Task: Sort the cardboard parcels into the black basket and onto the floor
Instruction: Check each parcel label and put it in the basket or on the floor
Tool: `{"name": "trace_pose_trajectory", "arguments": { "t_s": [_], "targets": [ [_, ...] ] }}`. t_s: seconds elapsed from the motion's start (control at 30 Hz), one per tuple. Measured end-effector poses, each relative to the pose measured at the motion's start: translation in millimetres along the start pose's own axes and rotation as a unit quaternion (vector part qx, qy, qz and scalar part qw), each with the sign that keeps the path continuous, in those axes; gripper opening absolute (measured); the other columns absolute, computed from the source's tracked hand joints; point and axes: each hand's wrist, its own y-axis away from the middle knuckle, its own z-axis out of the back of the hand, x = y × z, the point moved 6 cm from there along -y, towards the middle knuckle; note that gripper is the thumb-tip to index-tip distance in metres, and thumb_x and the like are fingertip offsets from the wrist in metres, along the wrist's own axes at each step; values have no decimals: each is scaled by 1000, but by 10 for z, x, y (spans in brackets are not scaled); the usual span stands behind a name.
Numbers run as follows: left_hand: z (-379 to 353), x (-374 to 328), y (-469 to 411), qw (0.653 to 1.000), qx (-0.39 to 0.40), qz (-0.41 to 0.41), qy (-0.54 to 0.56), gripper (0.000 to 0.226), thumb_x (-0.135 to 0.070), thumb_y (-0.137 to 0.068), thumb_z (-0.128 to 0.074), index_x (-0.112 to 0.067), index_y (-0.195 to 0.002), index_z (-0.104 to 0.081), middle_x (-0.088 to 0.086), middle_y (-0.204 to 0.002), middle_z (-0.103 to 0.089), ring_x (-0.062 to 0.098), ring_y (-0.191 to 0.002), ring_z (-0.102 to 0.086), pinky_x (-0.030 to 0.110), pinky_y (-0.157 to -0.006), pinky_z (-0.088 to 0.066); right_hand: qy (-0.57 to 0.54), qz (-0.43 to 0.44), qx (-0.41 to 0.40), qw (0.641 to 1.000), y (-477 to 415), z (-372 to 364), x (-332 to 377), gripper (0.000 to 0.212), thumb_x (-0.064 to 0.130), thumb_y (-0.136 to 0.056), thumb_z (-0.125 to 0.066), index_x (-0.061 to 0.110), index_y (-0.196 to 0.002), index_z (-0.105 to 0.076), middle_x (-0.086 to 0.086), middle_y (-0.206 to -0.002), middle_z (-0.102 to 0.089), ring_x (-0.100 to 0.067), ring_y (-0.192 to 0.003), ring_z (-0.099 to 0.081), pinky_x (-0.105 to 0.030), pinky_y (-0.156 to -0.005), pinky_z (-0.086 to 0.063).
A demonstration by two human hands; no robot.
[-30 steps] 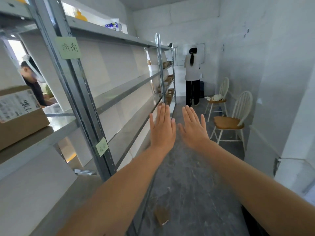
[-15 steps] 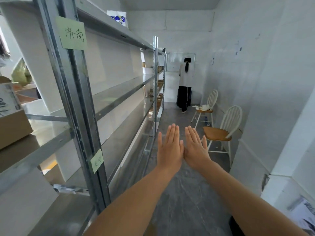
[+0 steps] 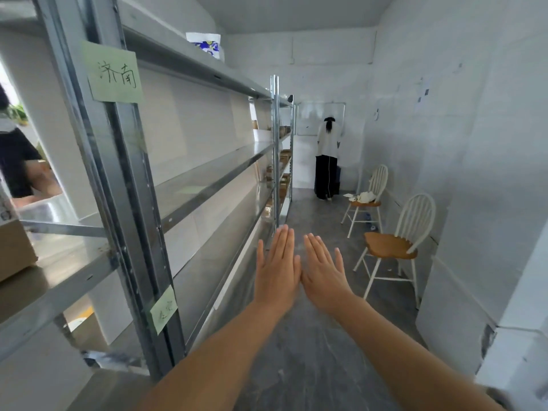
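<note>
Neither grip holds anything: the left hand [image 3: 277, 268] and the right hand [image 3: 323, 272] are stretched forward side by side, backs up, fingers straight and together, the two thumbs almost touching, both in the air above the grey floor [image 3: 311, 369]. One parcel [image 3: 13, 250] shows only in part at the left edge, sitting on a shelf of the metal rack [image 3: 130, 203], well apart from both hands. Further parcels [image 3: 285, 157], small and brown, lie on the far shelves down the aisle; they are too small to count, perhaps a dozen or so. Two green notes are stuck on the near upright of the rack, one high [image 3: 114, 74] and one low [image 3: 164, 310], each with handwriting. One white bag [image 3: 207, 46] with a blue print stands on the top shelf. Two white chairs with wooden seats stand along the right wall: the near chair [image 3: 394, 246] has a bare seat, the far chair [image 3: 366, 200] carries some pale cloth. Two other people are in view: one [image 3: 327, 155] stands at the end of the aisle facing a whiteboard [image 3: 308, 118], the other [image 3: 17, 161] is behind the rack at the left edge.
</note>
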Motion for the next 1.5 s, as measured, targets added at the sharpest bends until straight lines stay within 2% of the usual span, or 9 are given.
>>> {"name": "trace_pose_trajectory", "arguments": {
  "t_s": [0.1, 0.2, 0.33, 0.43, 0.57, 0.83, 1.33, 1.4, 1.5],
  "targets": [
    [34, 36, -278, 999, -25, 22, -4, 59, -37, -102, -7, -17, -157, -12, -4, -164, -4, 9, -150, 6, 43, -122, 3, 26, 33, 0, 999, -181, 63, -35, 64, 30, -105, -23, 12, -154, 15, -1, -162, 21, -10, -139, 32, -47, -119, 11],
    [45, 27, -509, 999, -24, 41, -22, 62, -39, -100, 0, -17, -157, -11, -3, -164, -5, 10, -151, 5, 44, -122, 4, 2, 40, -21, 999, -455, 136, -151, 68, 44, -96, 0, 14, -155, 15, 2, -163, 18, -9, -143, 28, -45, -119, 11],
    [-50, -24, -680, 998, -24, 52, -34, 64, -43, -98, 0, -18, -156, -9, -4, -164, -6, 10, -151, 5, 43, -122, 5, -30, 54, -42, 997, -733, 159, -364, 62, 41, -106, -16, 15, -156, 11, 4, -164, 14, -10, -148, 20, -43, -118, 14],
    [-206, -87, -780, 997, -18, 64, -48, 60, -42, -101, -7, -19, -156, -7, -4, -164, -4, 10, -151, 5, 43, -122, 5, -52, 59, -48, 996, -863, 138, -573, 64, 46, -106, -16, 17, -156, 11, 5, -164, 14, -7, -147, 21, -40, -115, 17],
    [-394, -231, -895, 996, -7, 68, -58, 58, -41, -103, -12, -21, -156, -3, -5, -164, -1, 10, -150, 8, 42, -122, 8, -54, 65, -38, 996, -984, 40, -869, 64, 43, -106, -18, 17, -156, 11, 6, -164, 14, -5, -145, 23, -41, -115, 16],
    [-760, -410, -1037, 996, -10, 70, -59, 55, -33, -105, -23, -15, -156, -15, -1, -164, -13, 12, -151, -4, 44, -123, 0, -70, 68, -19, 995, -1130, -151, -1317, 65, 43, -106, -21, 17, -157, 10, 7, -164, 13, -9, -149, 16, -42, -118, 14],
    [-1139, 142, -1566, 993, -1, 93, -68, 74, -51, -93, 17, -18, -156, -4, -1, -165, -4, 14, -151, 3, 46, -123, 2, -63, 94, -18, 993, -1978, -401, -1114, 65, 45, -105, -21, 16, -157, 6, 5, -165, 8, -9, -150, 15, -40, -116, 15],
    [-1230, 240, -1679, 994, 9, 93, -65, 72, -48, -94, 14, -17, -156, -4, -1, -165, -2, 14, -151, 6, 45, -122, 4, -66, 93, -13, 993, -2116, -442, -1103, 66, 48, -104, -19, 17, -157, 5, 6, -165, 8, -8, -150, 15, -38, -114, 17],
    [-1424, 396, -1846, 993, 26, 94, -64, 59, -39, -102, -2, -17, -157, -1, -3, -165, 3, 12, -149, 14, 44, -121, 8, -60, 83, -3, 995, -2330, -501, -1097, 67, 50, -104, -17, 18, -157, 7, 6, -165, 10, -8, -149, 16, -39, -115, 17]
  ]
}}
